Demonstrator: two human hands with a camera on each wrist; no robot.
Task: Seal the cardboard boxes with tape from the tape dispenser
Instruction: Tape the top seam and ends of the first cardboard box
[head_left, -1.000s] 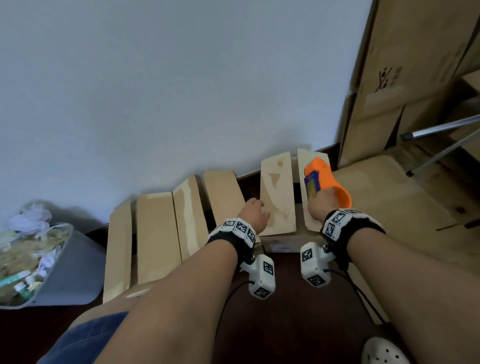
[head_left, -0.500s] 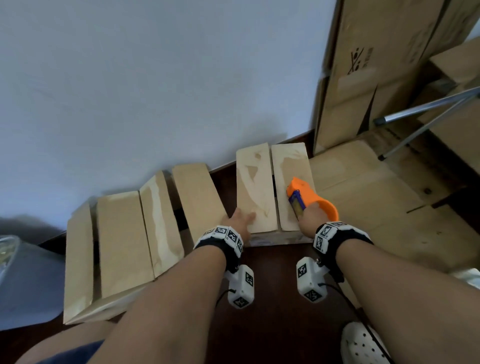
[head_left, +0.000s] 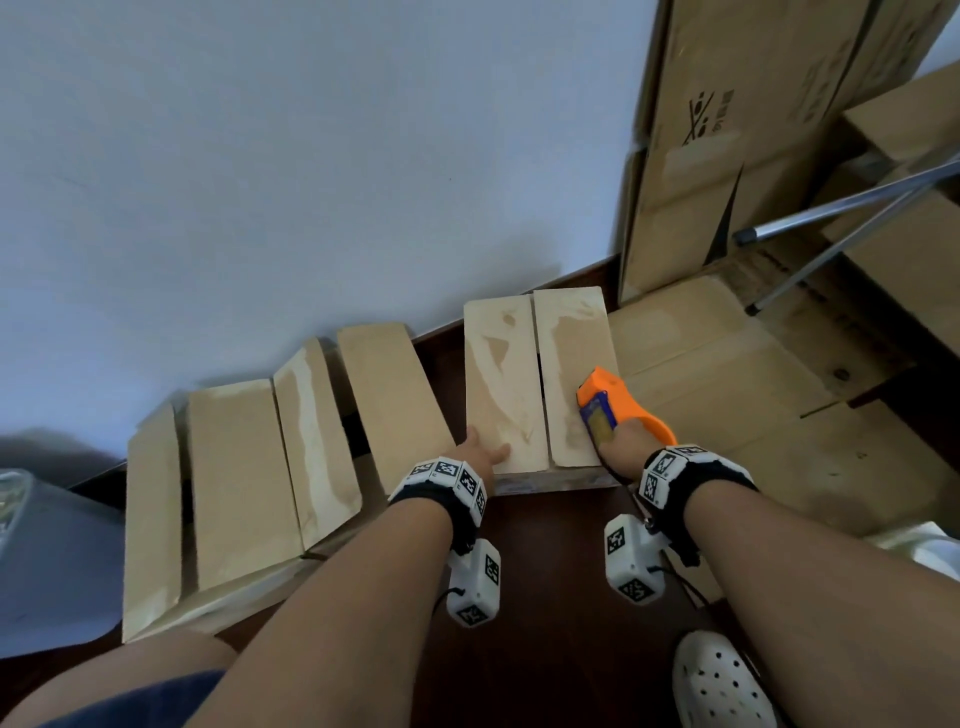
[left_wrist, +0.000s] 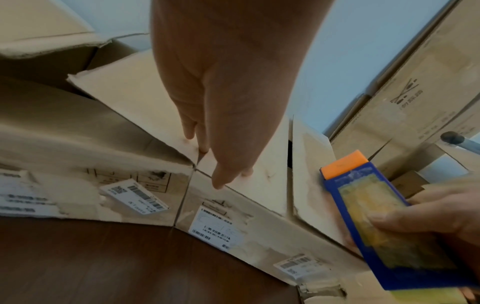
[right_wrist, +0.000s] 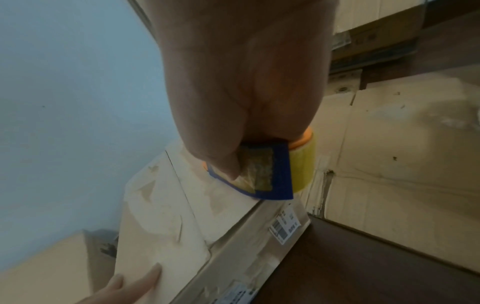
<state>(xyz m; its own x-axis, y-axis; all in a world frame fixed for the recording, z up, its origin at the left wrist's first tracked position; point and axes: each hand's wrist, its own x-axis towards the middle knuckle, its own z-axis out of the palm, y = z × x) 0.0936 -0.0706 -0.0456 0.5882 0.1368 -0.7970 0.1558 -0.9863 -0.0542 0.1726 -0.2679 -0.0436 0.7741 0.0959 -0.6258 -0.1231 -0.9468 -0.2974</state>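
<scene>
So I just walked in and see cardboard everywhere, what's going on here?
A person is taping cardboard boxes shut on the floor by the wall. Their left hand lies flat on the left flap of one box, holding it down. Their right hand grips an orange tape dispenser, which sits on the right flap near the front edge. The seam between the two flaps looks untaped. The box to the left has its flaps open.

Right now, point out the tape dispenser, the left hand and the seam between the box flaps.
tape dispenser (head_left: 618, 402): head view, on its orange body.
left hand (head_left: 475, 447): head view, back of the hand.
seam (head_left: 535, 358): head view, on the gap between the flaps.
</scene>
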